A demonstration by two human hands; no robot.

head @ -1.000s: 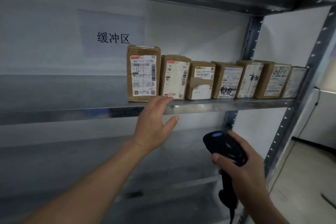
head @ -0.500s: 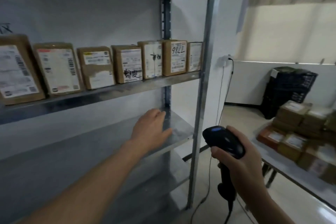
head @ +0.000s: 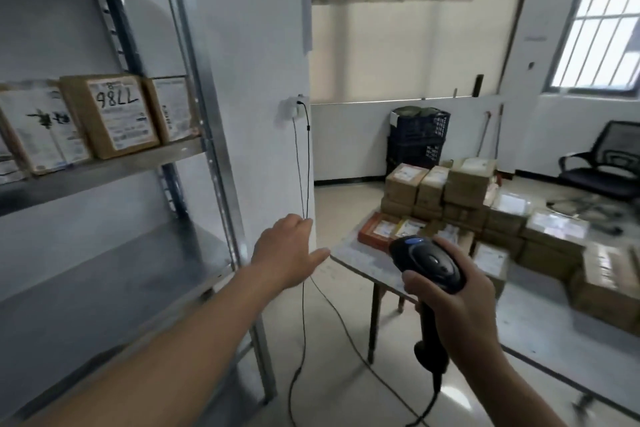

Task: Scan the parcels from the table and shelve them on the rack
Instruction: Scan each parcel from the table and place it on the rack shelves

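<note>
the unscanned parcels [head: 464,191] sit piled on the desk [head: 360,258], ahead and to the right of both hands, most with labels facing up. nearest is a flat orange parcel [head: 379,229] at the desk's near corner; blur makes its long axis hard to tell. the left hand [head: 284,250] is empty, fingers loosely straight and thumb held apart. it hovers between the rack [head: 214,135] front post and the desk corner, so the orange parcel lies to its right and a little beyond. the right hand [head: 450,302] is wrapped round the grip of the black scanner [head: 429,262], whose head points toward the pile. it is nearer the parcels but occupied. the free left hand looks the likelier one to reach right for a parcel. the shelved parcels [head: 114,114] stand upright on the rack, well apart to the left.
</note>
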